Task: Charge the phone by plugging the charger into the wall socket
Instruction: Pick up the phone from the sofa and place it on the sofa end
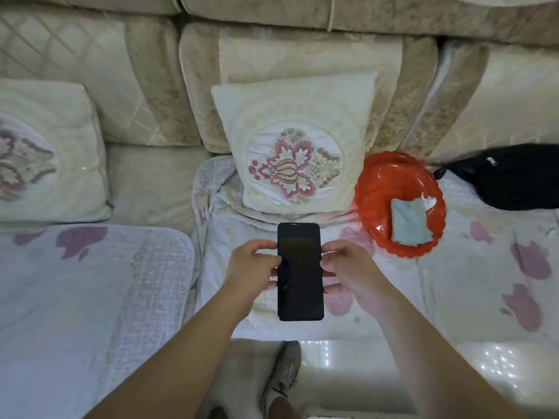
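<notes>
A black phone [300, 272] with a dark screen is held upright above the sofa seat, its long edges between both hands. My left hand [252, 266] grips its left edge, thumb on the front and fingers behind. My right hand [348, 267] grips the right edge the same way. No charger, cable or wall socket is in view.
A sofa seat with a white quilted cover [90, 297] lies below. An embroidered cushion [295, 140] leans behind the phone, another cushion [45, 152] at left. A red plastic tray [399, 204] holding a folded cloth sits right, a black bag [511, 176] beyond it. My shoe [284, 373] stands on the glossy floor.
</notes>
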